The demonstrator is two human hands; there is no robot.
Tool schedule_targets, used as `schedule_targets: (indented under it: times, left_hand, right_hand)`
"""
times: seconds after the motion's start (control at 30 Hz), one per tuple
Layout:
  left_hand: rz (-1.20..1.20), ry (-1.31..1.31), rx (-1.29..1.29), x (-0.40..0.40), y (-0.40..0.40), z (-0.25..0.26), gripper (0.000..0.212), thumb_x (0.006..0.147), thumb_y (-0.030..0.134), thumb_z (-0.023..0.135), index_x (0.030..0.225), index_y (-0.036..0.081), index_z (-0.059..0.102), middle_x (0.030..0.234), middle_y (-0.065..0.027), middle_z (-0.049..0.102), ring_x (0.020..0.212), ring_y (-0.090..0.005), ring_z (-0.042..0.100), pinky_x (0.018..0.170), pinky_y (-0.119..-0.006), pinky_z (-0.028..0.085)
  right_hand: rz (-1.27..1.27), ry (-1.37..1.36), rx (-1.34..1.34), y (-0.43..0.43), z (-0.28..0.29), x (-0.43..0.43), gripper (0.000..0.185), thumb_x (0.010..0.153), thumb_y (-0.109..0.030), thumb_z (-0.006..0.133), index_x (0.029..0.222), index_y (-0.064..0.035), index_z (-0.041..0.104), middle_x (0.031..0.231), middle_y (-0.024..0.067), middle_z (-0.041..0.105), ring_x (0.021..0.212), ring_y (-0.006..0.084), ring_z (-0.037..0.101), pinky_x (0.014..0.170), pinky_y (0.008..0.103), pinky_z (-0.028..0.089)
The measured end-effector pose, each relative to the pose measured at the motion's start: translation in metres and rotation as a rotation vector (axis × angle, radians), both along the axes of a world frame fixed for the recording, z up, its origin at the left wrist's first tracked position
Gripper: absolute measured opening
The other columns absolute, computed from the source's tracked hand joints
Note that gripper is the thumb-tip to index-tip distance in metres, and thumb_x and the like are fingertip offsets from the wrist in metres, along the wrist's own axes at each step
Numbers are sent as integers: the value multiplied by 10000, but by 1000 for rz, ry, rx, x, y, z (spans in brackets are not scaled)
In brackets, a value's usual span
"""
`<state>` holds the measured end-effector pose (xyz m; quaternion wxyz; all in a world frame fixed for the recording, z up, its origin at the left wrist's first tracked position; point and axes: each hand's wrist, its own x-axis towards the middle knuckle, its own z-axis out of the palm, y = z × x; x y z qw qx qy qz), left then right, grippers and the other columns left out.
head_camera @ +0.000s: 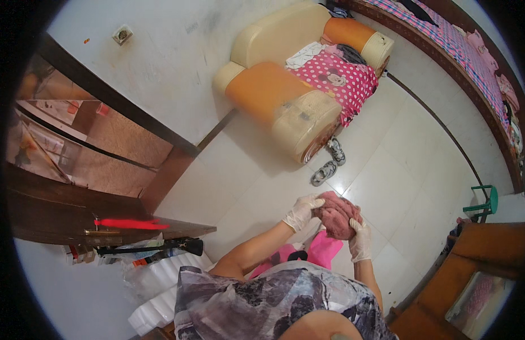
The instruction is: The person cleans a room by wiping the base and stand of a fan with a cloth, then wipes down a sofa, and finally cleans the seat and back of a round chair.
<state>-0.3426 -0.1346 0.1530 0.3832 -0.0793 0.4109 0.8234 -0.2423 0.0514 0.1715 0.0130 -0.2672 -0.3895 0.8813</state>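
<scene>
A crumpled, dusty-pink cloth (338, 214) is stretched between my two hands in front of my body. My left hand (304, 211), in a thin whitish glove, grips its left edge with the thumb on top. On the opposite side, my right hand (359, 239), gloved the same way, pinches the cloth's lower right edge. Bright pink fabric (324, 250) with a black patch shows below the cloth, near my shirt. The floor lies beneath my hands.
Grey shoes (324, 173) stand by a cream-and-orange sofa (262, 91) bearing a pink polka-dot cloth (339, 80). An open wooden door (54, 212) is at the left, a green stool (493, 199) at the right. A bed (466, 55) with checked bedding runs along the upper right. Wooden furniture (488, 242) occupies the lower right.
</scene>
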Motion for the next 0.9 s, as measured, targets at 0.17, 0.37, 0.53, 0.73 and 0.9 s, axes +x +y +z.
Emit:
schedule_targets:
  times: [0.17, 0.37, 0.53, 0.73, 0.9]
  left_hand:
    - [102, 92, -356, -43, 12, 8, 235, 912, 176, 569, 1068, 4, 610, 925, -63, 657, 778, -138, 632, 681, -257, 511]
    - [136, 118, -376, -84, 48, 49, 182, 897, 200, 609, 947, 25, 606, 835, -57, 640, 719, -137, 629, 646, -260, 519]
    - [-156, 465, -612, -103, 52, 49, 281, 866, 202, 628, 967, -59, 642, 884, -91, 661, 783, -117, 618, 672, -250, 495]
    - [5, 166, -445, -114, 5, 19, 220, 834, 75, 604, 1016, -35, 661, 900, -80, 679, 841, -139, 631, 753, -289, 509]
    - [121, 198, -542, -154, -17, 16, 220, 808, 43, 614, 1015, -12, 664, 930, -78, 676, 831, -131, 626, 764, -274, 508]
  right_hand:
    - [61, 80, 82, 29, 5, -49, 402, 841, -60, 599, 1228, 27, 535, 1172, 117, 607, 1046, 215, 595, 943, 327, 460]
    - [139, 122, 187, 59, 24, -108, 399, 838, -70, 637, 1211, 32, 541, 1123, 96, 626, 996, 187, 607, 893, 304, 485]
    - [122, 86, 37, 71, 20, -147, 382, 821, -38, 640, 1184, 42, 553, 1081, 107, 640, 948, 200, 626, 865, 313, 510]
    - [217, 94, 118, 41, 16, -190, 344, 827, -8, 610, 1165, 36, 561, 1057, 103, 640, 925, 202, 630, 846, 317, 519]
    - [266, 64, 127, 10, 31, -219, 347, 852, -1, 576, 1196, 38, 545, 1090, 99, 628, 959, 186, 614, 857, 296, 510]
